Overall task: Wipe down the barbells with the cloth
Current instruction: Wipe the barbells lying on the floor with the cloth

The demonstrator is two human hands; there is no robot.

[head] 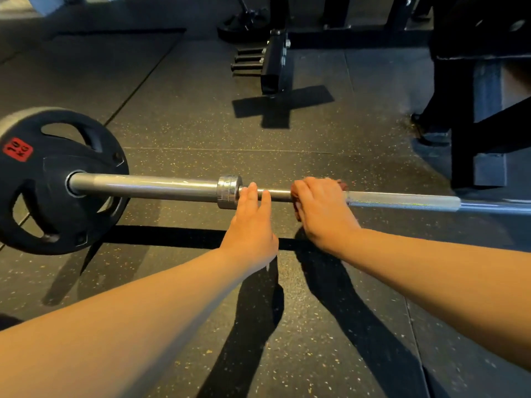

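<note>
A steel barbell lies across the speckled rubber floor, running from left to right. Its left sleeve carries a black 10 kg plate with a red label. My right hand grips a dark reddish cloth wrapped round the shaft, just right of the chrome collar. Most of the cloth is hidden under the hand. My left hand rests with straight fingers on the shaft between the collar and the cloth.
A black rack post with storage pegs stands on the floor behind the bar. Dark machine frames fill the back right. Another weight plate lies at the back. Rubber floor tiles stretch between the bar and the rack.
</note>
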